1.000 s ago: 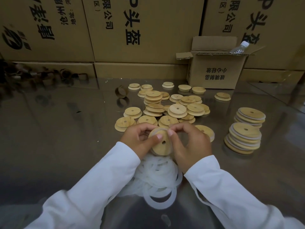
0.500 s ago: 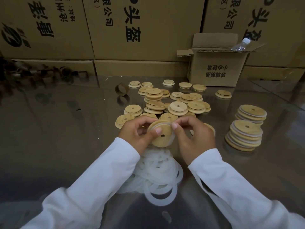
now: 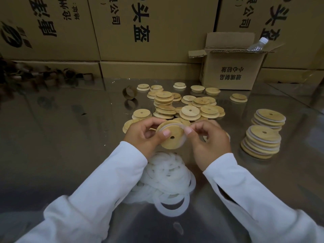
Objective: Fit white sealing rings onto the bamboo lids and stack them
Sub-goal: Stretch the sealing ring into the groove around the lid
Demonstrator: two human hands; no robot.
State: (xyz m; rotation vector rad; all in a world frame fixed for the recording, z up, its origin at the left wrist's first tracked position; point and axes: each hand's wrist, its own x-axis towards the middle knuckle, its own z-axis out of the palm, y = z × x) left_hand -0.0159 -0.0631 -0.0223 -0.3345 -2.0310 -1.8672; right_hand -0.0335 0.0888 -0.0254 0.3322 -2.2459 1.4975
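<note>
Both my hands hold one round bamboo lid with a small centre hole, tilted up above the metal table. My left hand grips its left edge, thumb on the face. My right hand pinches a white sealing ring that runs round the lid's upper and right rim. A heap of loose white rings lies under my wrists. Unfitted bamboo lids are scattered and piled behind my hands. Two stacks of lids with rings fitted stand at the right.
An open small cardboard box with a plastic bottle on it stands at the back right. Large cartons wall off the back. A brown cardboard ring and other tube pieces lie at the back left of the steel table.
My hands have lifted the lid slightly away from me and turned it. The white ring has been worked further round the rim, on the right side.
</note>
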